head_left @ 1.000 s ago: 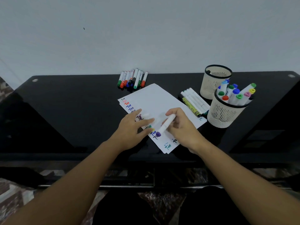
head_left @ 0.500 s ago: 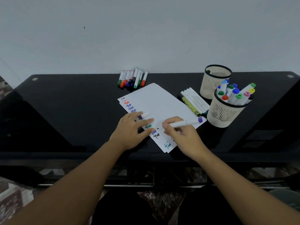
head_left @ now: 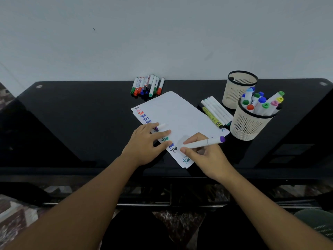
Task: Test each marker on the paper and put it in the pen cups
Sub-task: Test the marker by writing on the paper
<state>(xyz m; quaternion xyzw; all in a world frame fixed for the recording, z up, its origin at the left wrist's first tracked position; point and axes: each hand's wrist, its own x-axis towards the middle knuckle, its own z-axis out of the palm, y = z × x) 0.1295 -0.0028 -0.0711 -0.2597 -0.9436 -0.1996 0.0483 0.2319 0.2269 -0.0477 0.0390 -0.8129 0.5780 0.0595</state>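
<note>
A: How do the hands lie on the white paper sheet [head_left: 180,114]?

B: The left hand [head_left: 146,143] rests flat on the sheet's near-left edge, fingers straight and slightly spread, a small white cap with a purple end [head_left: 160,126] caught between two of them. The right hand [head_left: 205,156] sits at the sheet's near corner, thumb and forefinger pinching the white marker with the purple end [head_left: 202,143].

A: And the marker itself?

B: It lies nearly level over the sheet, purple end toward the nearer beige mesh pen cup [head_left: 249,123], writing end by the dark scribble.

A: Changed from a second ago?

B: Yes. Then the purple end pointed down at the sheet; now it points away toward the cup.
</note>
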